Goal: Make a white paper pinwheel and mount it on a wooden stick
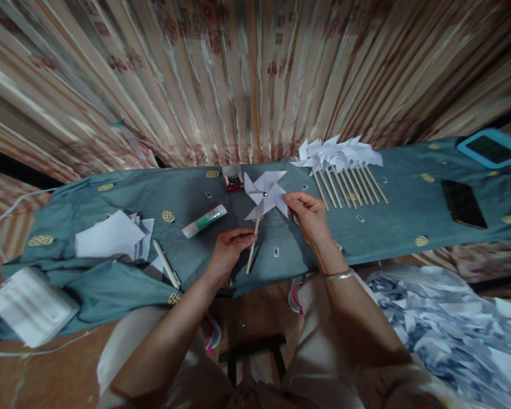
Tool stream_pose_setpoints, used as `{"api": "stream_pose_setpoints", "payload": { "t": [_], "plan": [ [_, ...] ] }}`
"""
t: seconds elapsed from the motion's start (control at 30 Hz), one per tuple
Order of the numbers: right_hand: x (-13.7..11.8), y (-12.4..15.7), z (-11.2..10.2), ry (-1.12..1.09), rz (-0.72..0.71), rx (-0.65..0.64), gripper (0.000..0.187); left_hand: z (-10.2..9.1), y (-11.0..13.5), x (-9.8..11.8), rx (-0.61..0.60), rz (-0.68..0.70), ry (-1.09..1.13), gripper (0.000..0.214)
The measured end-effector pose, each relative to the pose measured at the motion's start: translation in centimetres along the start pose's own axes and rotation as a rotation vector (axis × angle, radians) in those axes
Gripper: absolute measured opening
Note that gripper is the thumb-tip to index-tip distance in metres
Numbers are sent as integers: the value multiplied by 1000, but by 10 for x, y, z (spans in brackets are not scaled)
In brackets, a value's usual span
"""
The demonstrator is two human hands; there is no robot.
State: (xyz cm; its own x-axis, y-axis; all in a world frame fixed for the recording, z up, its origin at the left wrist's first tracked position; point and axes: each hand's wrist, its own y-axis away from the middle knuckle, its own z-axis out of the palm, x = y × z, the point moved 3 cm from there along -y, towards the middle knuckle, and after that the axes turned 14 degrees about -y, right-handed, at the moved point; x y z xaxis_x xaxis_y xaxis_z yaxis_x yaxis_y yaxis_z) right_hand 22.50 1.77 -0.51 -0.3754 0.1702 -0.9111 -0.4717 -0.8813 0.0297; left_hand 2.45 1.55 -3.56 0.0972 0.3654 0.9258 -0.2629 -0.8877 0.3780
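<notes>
A white paper pinwheel (262, 192) on a thin wooden stick is held up over the middle of the cloth-covered table. My left hand (232, 250) pinches the stick below the blades. With thumb and forefinger, my right hand (309, 216) grips the edge of a blade on the right side. A shiny pin head sits at the pinwheel's centre. Just behind it stands a small red box (234, 180) with dark pins and a clear lid. To the left lies a green and white glue stick (204, 221).
Several finished pinwheels (338, 154) lie in a row at the back right. White paper sheets (111, 236), a pen (167, 264) and a white box (32, 307) are on the left. A phone (464, 203) and blue-framed tablet (493, 147) lie right. Paper scraps (460, 335) fill a bag below.
</notes>
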Motion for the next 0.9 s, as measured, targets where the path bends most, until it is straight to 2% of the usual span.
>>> {"api": "stream_pose_setpoints", "payload": {
  "t": [0.47, 0.7, 0.9],
  "plan": [
    [8, 10, 8, 11, 51, -28, 29, -2, -2, 2, 40, 15, -9, 41],
    [11, 14, 12, 30, 75, -44, 37, -3, -2, 1, 46, 27, -6, 38],
    [15, 16, 13, 45, 89, -96, 34, -4, -2, 1, 50, 43, -25, 34]
  ]
}}
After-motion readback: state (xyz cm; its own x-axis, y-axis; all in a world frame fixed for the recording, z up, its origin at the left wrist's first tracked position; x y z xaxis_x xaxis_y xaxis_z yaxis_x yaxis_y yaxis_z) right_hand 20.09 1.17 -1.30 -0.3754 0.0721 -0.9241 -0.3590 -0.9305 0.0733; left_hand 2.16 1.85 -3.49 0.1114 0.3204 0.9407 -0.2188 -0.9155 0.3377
